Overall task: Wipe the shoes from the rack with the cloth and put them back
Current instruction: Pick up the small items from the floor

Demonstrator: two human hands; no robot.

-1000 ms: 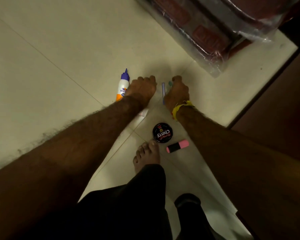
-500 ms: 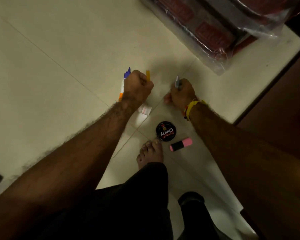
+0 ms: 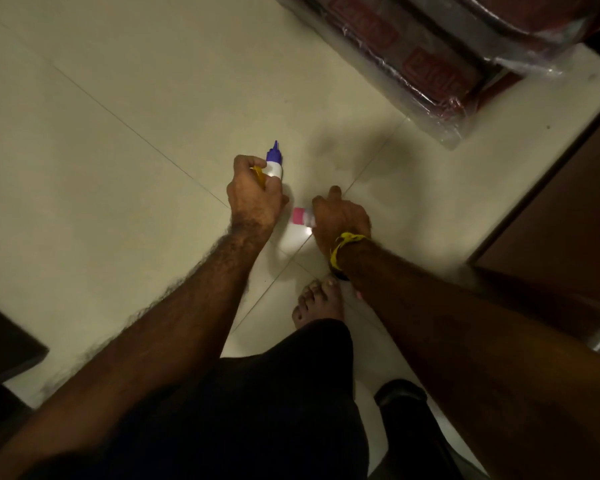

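1. Wide cream tiled floor (image 3: 101, 140), open room at left and top, thin grout lines crossing under the hands.
2. Plastic-wrapped red and grey bundle (image 3: 420, 64) closing off the top right; brown wooden panel (image 3: 568, 209) edging the right side; dark furniture corner (image 3: 4, 344) at lower left.
3. Bare foot (image 3: 319, 303) planted just below the hands.
4. Left hand (image 3: 253, 199) curled round a white glue bottle with blue nozzle (image 3: 274, 164), a thin yellow stick (image 3: 258, 174) pinched alongside.
5. Right hand (image 3: 340, 220), yellow thread (image 3: 343, 247) at the wrist, fingers bent over a small pink and white item (image 3: 302, 216); firmness of hold unclear.
6. Shoes, rack, cloth: out of view.
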